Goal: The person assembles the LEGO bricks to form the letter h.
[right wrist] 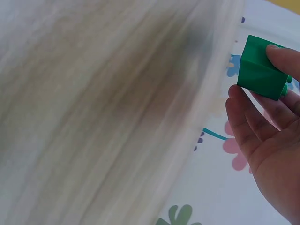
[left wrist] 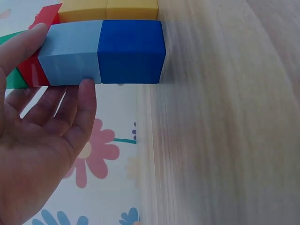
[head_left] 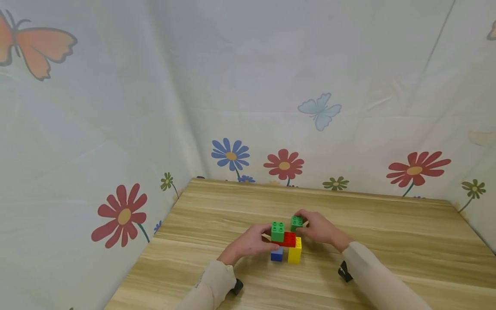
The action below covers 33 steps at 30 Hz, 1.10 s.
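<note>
A small toy-brick structure stands on the wooden table. Its left column is a dark blue brick (left wrist: 132,51) under a light blue brick (left wrist: 72,54); yellow bricks (head_left: 295,252) form the other column. A red brick (head_left: 289,239) bridges both, topped at its left by a green brick (head_left: 277,232). My left hand (head_left: 251,242) grips the structure from the left, thumb by the red and light blue bricks and fingers on the far side. Just behind, my right hand (head_left: 319,228) pinches a separate green brick (right wrist: 260,68) between thumb and fingers, raised off the table.
The wood-grain table (head_left: 217,206) runs back to a pale cloth wall (head_left: 248,64) printed with flowers and butterflies. Another cloth wall (head_left: 77,142) borders the left side. Black straps (head_left: 345,272) sit at both wrists.
</note>
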{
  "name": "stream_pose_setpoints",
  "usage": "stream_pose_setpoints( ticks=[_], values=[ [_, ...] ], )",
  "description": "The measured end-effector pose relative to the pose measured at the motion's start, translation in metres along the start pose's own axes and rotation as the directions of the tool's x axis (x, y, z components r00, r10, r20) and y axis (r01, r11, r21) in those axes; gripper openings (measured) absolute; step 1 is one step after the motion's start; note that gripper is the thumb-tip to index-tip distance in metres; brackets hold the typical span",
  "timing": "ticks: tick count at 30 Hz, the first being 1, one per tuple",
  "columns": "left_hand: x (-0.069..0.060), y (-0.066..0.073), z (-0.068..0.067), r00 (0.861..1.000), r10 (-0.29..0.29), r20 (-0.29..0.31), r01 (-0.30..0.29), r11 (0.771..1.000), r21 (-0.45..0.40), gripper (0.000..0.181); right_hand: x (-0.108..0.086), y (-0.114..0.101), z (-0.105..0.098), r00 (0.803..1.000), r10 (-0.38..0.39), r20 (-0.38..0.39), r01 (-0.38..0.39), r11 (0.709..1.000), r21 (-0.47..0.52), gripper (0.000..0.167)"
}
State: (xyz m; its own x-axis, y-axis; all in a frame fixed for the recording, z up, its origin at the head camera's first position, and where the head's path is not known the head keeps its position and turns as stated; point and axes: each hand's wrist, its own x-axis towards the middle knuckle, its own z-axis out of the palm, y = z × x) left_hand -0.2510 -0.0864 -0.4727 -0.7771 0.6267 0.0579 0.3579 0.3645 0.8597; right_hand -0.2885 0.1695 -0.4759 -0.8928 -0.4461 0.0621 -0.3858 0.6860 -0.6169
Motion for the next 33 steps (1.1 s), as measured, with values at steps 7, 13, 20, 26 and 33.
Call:
stream_pose_setpoints(
  ticks=[7, 13, 20, 26, 33],
  values=[
    [0.002, 0.002, 0.002, 1.000, 0.000, -0.012, 0.000, 1.000, 0.006, 0.034, -0.007, -0.006, -0.011, 0.999, -0.018, -0.028, 0.018, 1.000, -0.005, 0.035],
    [0.005, 0.003, 0.004, 1.000, -0.007, -0.022, 0.007, 1.000, 0.015, 0.033, -0.011, -0.008, -0.021, 0.995, -0.073, -0.069, 0.072, 0.997, -0.026, 0.035],
    [0.006, 0.004, 0.005, 0.999, -0.010, -0.033, 0.011, 1.000, 0.012, 0.033, -0.017, -0.015, -0.030, 0.992, -0.099, -0.080, 0.098, 0.995, -0.017, 0.037],
    [0.008, 0.003, 0.006, 0.999, -0.016, -0.050, 0.017, 1.000, 0.011, 0.033, -0.022, -0.023, -0.036, 0.990, -0.102, -0.100, 0.099, 0.994, -0.038, 0.040],
    [0.010, 0.003, 0.008, 0.998, -0.006, -0.065, 0.007, 1.000, 0.009, 0.034, -0.027, -0.033, -0.044, 0.982, -0.141, -0.122, 0.137, 0.990, -0.040, 0.043]
  ],
)
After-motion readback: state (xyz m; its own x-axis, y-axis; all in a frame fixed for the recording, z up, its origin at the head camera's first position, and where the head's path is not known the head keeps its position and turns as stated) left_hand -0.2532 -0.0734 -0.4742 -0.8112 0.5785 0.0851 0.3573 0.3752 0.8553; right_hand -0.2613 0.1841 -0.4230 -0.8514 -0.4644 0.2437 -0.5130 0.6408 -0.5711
